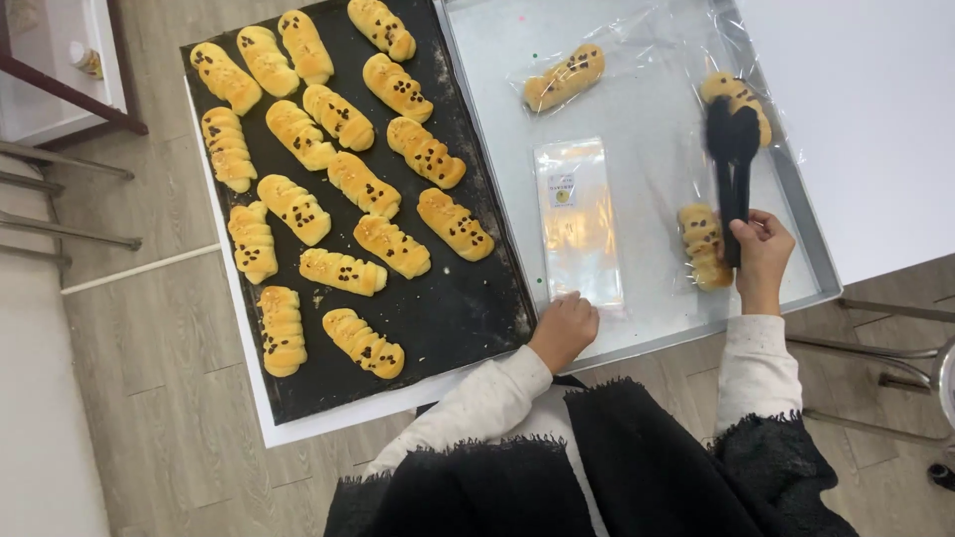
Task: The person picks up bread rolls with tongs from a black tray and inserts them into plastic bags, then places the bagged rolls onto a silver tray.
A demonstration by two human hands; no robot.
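Right hand (pixel 761 251) — black tongs (pixel 733 159)

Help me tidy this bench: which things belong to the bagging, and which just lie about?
In use: black tongs, stack of clear bags, bagged rolls, dark tray of rolls, metal tray.
Lying about: small bottle, chair frame.

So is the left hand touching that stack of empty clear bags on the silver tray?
Touching. The head view shows the left hand resting its knuckles on the near edge of the stack of empty clear bags, with no gap visible between them.
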